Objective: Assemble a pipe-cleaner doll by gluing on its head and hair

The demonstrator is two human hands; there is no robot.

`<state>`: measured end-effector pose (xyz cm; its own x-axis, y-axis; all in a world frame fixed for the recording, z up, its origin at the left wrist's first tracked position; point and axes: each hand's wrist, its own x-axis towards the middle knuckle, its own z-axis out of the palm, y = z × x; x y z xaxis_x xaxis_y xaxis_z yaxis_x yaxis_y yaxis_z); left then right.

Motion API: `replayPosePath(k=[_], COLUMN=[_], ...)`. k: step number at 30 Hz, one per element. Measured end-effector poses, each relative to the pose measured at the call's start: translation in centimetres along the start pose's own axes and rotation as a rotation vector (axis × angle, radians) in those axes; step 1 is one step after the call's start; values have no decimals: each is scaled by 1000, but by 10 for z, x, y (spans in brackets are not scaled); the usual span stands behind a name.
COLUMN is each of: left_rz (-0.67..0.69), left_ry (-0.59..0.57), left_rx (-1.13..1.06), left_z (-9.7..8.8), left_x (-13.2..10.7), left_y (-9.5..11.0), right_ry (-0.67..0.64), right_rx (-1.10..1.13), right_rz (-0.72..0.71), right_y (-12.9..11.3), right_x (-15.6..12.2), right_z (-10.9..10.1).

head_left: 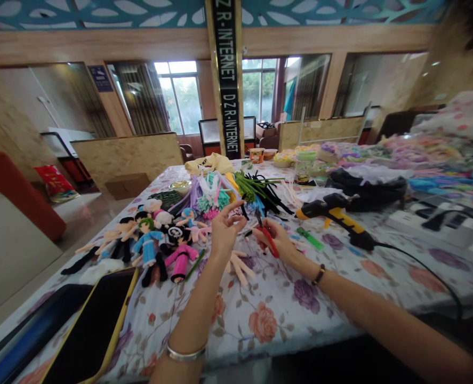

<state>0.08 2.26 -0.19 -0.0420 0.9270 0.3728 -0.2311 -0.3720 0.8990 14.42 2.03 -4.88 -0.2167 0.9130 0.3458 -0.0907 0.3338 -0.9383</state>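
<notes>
My left hand is raised over the middle of the table, thumb and forefinger pinched on a short black pipe cleaner. Just to its right, my right hand grips red-handled scissors, their dark blades pointing up beside the black piece. Below the hands lies a pale, limbed pipe-cleaner figure on the floral tablecloth. Bundles of colored pipe cleaners, including a green bunch, are heaped behind my hands. Left of my left hand sit several small dolls, one in a blue robe and one in pink.
A black and yellow glue gun lies at right, its cord trailing over the table edge. Near it is a green object. A yellow-cased phone lies front left. Plastic-wrapped materials and a black bag crowd the back right.
</notes>
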Motion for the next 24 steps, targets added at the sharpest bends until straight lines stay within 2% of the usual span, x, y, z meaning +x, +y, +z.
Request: replayPosePath(k=[8, 21, 24], left_rz=[-55, -237, -276], left_ry=[-71, -116, -107], left_rx=[-8, -39, -81], left_z=[5, 9, 10], left_x=[-3, -8, -8], left_y=[3, 3, 4], right_ry=[213, 257, 301], right_rx=[227, 246, 234], right_rz=[-98, -116, -155], right_y=[-9, -5, -5], right_x=[5, 5, 5], right_z=[3, 2, 3])
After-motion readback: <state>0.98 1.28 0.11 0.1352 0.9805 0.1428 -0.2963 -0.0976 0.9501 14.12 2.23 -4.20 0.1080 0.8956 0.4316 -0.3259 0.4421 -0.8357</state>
